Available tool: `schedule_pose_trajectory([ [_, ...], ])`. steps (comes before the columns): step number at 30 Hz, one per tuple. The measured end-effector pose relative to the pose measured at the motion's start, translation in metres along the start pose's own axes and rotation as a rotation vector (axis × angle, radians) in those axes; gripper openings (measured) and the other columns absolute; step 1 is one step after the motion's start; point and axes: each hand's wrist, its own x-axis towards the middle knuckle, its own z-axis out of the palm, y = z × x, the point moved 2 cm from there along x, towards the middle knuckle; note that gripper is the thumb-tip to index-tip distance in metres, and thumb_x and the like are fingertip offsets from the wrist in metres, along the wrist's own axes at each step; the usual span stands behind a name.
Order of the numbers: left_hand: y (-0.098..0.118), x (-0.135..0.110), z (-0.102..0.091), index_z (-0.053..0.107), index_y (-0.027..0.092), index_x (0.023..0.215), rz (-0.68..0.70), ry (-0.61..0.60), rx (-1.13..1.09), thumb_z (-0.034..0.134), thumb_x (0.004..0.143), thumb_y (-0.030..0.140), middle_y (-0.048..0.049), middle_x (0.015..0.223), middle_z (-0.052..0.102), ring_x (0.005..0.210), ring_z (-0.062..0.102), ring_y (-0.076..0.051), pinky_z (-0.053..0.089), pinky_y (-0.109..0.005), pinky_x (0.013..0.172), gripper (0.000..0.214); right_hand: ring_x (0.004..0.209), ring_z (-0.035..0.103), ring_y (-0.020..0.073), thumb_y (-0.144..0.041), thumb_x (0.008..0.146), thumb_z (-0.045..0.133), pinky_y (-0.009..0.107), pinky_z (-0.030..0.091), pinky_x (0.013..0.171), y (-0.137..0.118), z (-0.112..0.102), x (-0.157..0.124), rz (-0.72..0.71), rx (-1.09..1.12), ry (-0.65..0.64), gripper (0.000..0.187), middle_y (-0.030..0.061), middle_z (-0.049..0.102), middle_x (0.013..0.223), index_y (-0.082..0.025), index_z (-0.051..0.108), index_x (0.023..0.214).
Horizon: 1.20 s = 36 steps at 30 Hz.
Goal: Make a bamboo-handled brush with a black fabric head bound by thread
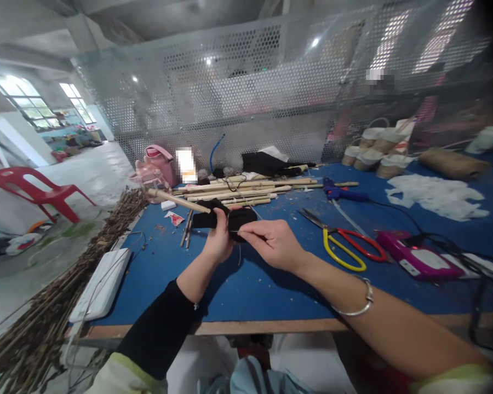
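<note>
Left hand [218, 241], above the bench's [246, 295] near edge, grips a black cloth bundle [240, 218] on a stick [176, 201], while right hand [273, 243] pinches a thread [239, 254] at the bundle, other fingers loose; binding seems begun but not tied off, scissors [345, 243] lying unused toward the right edge.

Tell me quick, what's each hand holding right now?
Left hand: closed around the black cloth bundle on the wooden stick.
Right hand: fingers pinched shut at the bundle, apparently on a thin thread.
</note>
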Motion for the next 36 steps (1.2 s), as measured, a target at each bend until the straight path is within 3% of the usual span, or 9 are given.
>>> schedule_pose_trajectory([
  [4,0.002,-0.005,-0.011,0.069,0.015,0.079,0.003,-0.053,0.384,0.062,0.071,0.053,-0.0077,0.071,0.067,0.073,0.064,-0.024,0.05,-0.027,0.062,0.039,0.077,0.063,0.0159,-0.029,0.089,0.044,0.025,0.042,0.072,0.003,-0.009,0.001,-0.044,-0.121,0.028,0.025,0.0039,0.07,0.085,-0.021,0.067,0.086],
  [9,0.001,-0.01,-0.014,0.068,0.016,0.069,0.079,-0.133,0.528,0.069,0.068,0.04,-0.0072,0.079,0.069,0.089,0.06,-0.025,0.047,-0.026,0.079,0.024,0.058,0.047,0.0145,-0.036,0.08,0.054,0.027,0.031,0.057,0.002,-0.022,0.001,-0.052,-0.349,0.034,0.03,0.0022,0.052,0.057,-0.019,0.049,0.055],
  [13,0.0,-0.018,-0.01,0.069,0.013,0.074,-0.114,-0.335,0.495,0.063,0.068,0.056,-0.0091,0.074,0.067,0.079,0.061,-0.025,0.048,-0.033,0.074,0.043,0.047,0.026,0.0089,-0.036,0.075,0.055,0.026,0.022,0.049,0.003,-0.023,0.001,0.108,-0.08,0.085,0.045,-0.0042,0.026,0.047,-0.02,0.022,0.048],
  [16,0.004,-0.029,-0.004,0.07,0.009,0.081,-0.191,-0.538,0.526,0.056,0.069,0.066,-0.0125,0.078,0.068,0.073,0.063,-0.026,0.048,-0.036,0.071,0.06,0.045,0.017,0.0069,-0.031,0.073,0.052,0.024,0.017,0.045,0.008,-0.021,0.001,0.26,0.181,0.128,0.044,-0.0063,0.018,0.046,-0.021,0.017,0.048],
  [19,0.009,-0.035,-0.004,0.072,0.01,0.082,-0.194,-0.585,0.502,0.055,0.069,0.066,-0.0131,0.08,0.069,0.076,0.064,-0.027,0.047,-0.037,0.073,0.06,0.046,0.016,0.0063,-0.023,0.067,0.052,0.025,0.015,0.044,0.012,-0.022,0.002,0.286,0.304,0.173,0.039,-0.0068,0.016,0.047,-0.022,0.017,0.048],
  [25,0.009,-0.038,-0.005,0.073,0.012,0.079,-0.197,-0.48,0.304,0.056,0.067,0.066,-0.0117,0.082,0.07,0.081,0.064,-0.029,0.047,-0.039,0.08,0.058,0.046,0.015,0.0063,-0.017,0.061,0.05,0.026,0.013,0.045,0.014,-0.028,0.003,0.27,0.383,0.239,0.036,-0.0068,0.015,0.047,-0.022,0.016,0.047],
  [29,0.007,-0.036,0.009,0.07,0.009,0.072,-0.286,-0.39,0.161,0.058,0.062,0.066,-0.0131,0.073,0.069,0.067,0.064,-0.025,0.049,-0.037,0.07,0.059,0.046,0.016,0.0063,-0.019,0.06,0.051,0.025,0.014,0.045,0.025,-0.021,0.004,0.317,0.403,0.24,0.036,-0.007,0.018,0.045,-0.022,0.018,0.046],
  [32,0.006,-0.026,0.014,0.066,0.011,0.065,-0.283,-0.188,0.065,0.058,0.061,0.063,-0.0094,0.062,0.066,0.055,0.061,-0.021,0.048,-0.033,0.058,0.053,0.045,0.019,0.0065,-0.023,0.062,0.051,0.024,0.017,0.044,0.036,-0.009,0.005,0.409,0.393,0.232,0.034,-0.0071,0.02,0.044,-0.022,0.023,0.044],
  [36,0.004,-0.009,-0.001,0.065,0.012,0.068,-0.104,0.081,0.117,0.066,0.062,0.053,-0.0026,0.059,0.063,0.054,0.059,-0.014,0.045,-0.024,0.056,0.041,0.045,0.021,0.0067,-0.027,0.064,0.051,0.023,0.019,0.044,0.042,-0.004,0.004,0.453,0.315,0.279,0.034,-0.0068,0.021,0.044,-0.021,0.025,0.044],
])
